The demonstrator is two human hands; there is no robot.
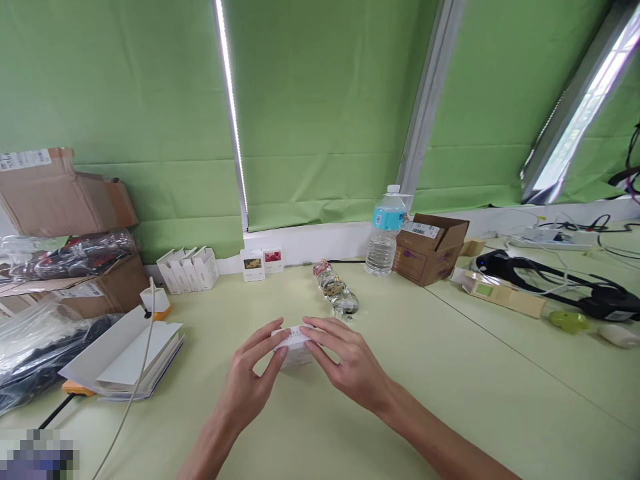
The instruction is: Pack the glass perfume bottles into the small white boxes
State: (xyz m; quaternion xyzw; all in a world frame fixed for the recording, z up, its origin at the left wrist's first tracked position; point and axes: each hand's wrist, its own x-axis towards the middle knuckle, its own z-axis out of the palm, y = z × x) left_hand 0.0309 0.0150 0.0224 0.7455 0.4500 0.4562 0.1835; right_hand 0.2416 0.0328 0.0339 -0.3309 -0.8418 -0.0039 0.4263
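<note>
One left hand (pixel 248 385) and one right hand (pixel 353 367) pinch a white-topped box (pixel 294 336), ornaments (pixel 335 288) just beyond, bottle (pixel 383 247) behind.

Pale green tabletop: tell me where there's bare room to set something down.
Free: between the white paper pile and left hand; from the right hand toward the purple-printed brown cardboard box. Crowded: left of the pile, around the clear plastic bag.

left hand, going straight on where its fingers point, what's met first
The left hand would first meet the small white rectangular printed item at its fingertips; beyond, likely the right hand, though depth is unclear.
</note>
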